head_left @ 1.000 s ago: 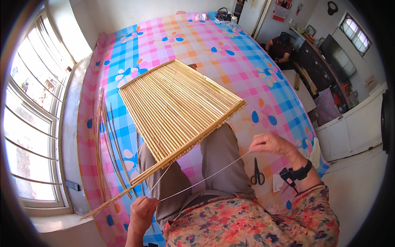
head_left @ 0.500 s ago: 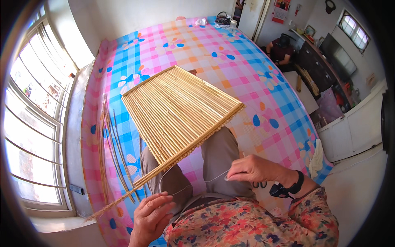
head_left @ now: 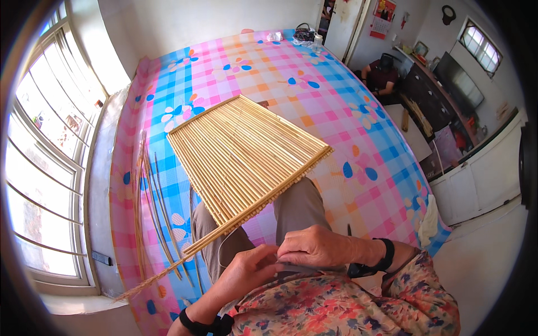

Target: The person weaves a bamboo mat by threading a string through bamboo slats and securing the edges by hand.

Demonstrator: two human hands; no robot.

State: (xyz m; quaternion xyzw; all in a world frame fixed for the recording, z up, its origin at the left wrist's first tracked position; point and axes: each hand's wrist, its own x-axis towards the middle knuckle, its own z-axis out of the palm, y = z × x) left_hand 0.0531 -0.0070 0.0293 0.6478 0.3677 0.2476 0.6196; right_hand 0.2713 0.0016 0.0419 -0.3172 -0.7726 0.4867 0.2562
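A flat mat of thin straw-coloured stalks lies tilted across my knees, its near edge bound with a thicker bundle. That bundle runs out at the lower left into a loose, frayed stalk tail. From the near edge a thin pale thread loops down toward my lap. My left hand meets my right hand in front of my belly, fingertips together and closed. The thread passes out of sight behind the left hand, so its end is hidden. Both wrists wear black bands.
Loose stalks lie left of the mat on the checked, flowered bed cover. A dark remote-like object rests on the window sill. A white cloth hangs at the right edge. Another person sits beyond the bed.
My hands, apart with thread stretched between them, have come together at my lap. The right moved left and the left moved right and up. The mat is almost unmoved.
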